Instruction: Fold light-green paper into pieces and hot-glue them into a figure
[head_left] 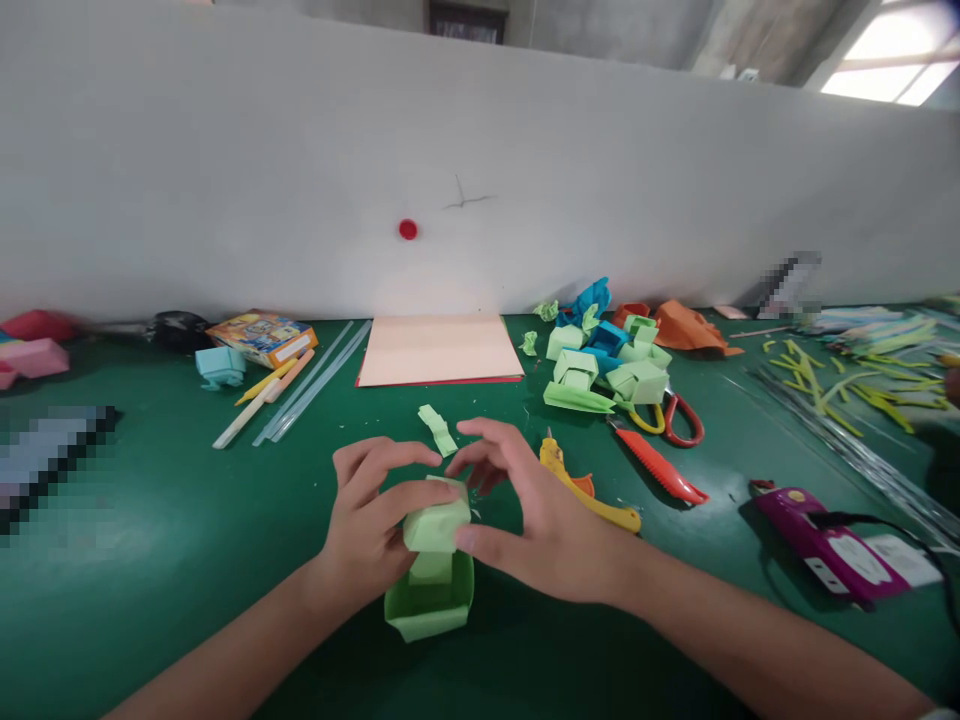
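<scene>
A light-green folded paper box point(437, 525) is between my two hands above the table. It joins a green paper strip that stands in a larger open green paper tray point(429, 632). My left hand point(375, 510) grips the upper box, its thumb lying across the top and its other fingers bent behind. My right hand point(536, 510) cups the opposite side, thumb touching the box's right edge and index finger lifted. Behind the hands lies a creased green paper strip point(438, 430). A yellow glue gun point(592, 490) rests to the right of my right hand.
Folded green paper pieces point(637, 383) are heaped behind scissors point(684, 420) and a red cutter point(660, 465). At right is a purple device point(829, 545) with a black cable. Pale paper sheets point(442, 350) lie against the white partition point(300, 170); clear glue sticks point(319, 385) lie left.
</scene>
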